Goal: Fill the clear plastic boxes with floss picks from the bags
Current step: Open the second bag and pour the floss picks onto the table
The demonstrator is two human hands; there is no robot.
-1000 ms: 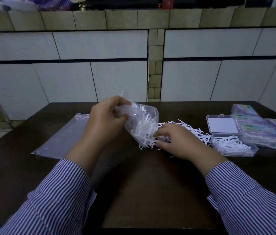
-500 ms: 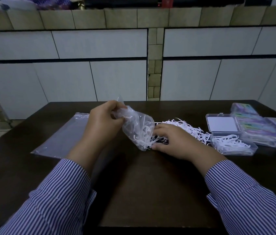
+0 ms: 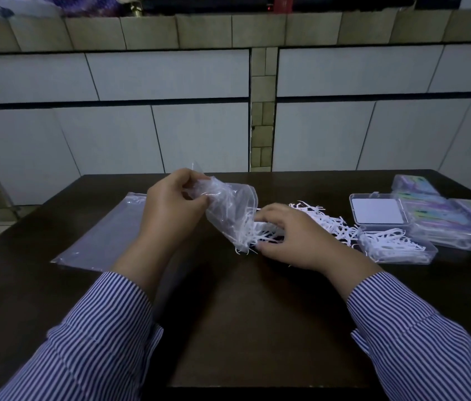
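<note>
Dim table (image 3: 228, 328); right hand (image 3: 295, 238) hides floss picks (image 3: 329, 222).

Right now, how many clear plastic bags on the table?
2. One bag of floss picks gripped by the left hand, mouth tipped toward the right hand; one flat bag lying at left. More may be hidden.

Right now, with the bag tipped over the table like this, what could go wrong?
1. The left hand grips only the bunched end of the bag; the picks could dump out at once and scatter across the table.
2. The loose pile sits between the right hand and the open box; a sweep could push picks off the table.
3. The box looks nearly full, so more may spill over.
</note>
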